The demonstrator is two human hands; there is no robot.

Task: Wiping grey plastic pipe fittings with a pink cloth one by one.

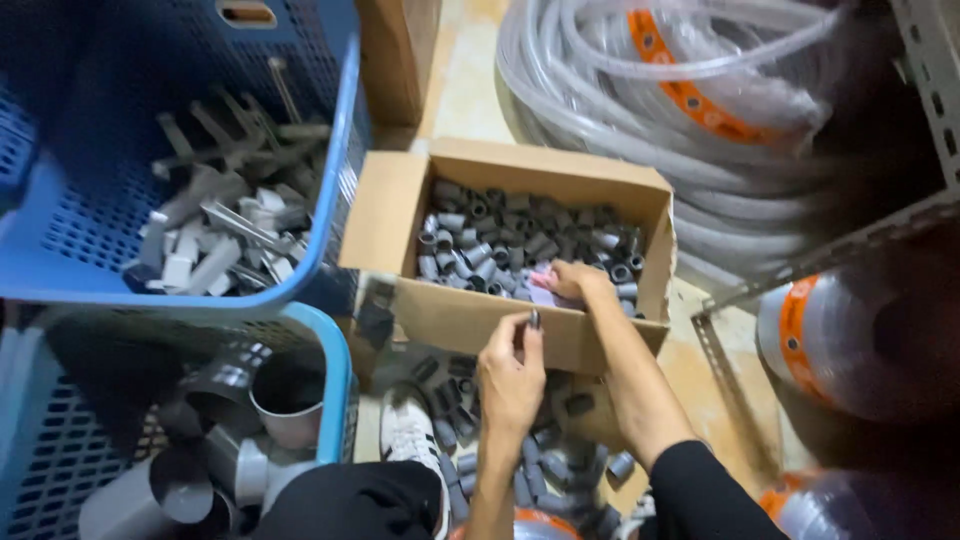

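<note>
Grey pipe fittings [520,245] fill the cardboard box [390,215] ahead of you, so your right hand [572,285] reaches inside, resting on the pile beside a pink scrap; whether it grips one, you cannot tell. Your left hand [510,375] pinches a small dark piece [534,319] at the box's near wall, above more fittings loose on the floor [540,465].

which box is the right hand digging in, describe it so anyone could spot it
Start at the big coil of clear hose at the top. Just below sits an open brown cardboard box where the right hand reaches. Unlike the blue baskets beside it, it holds small grey pipe fittings.
</note>
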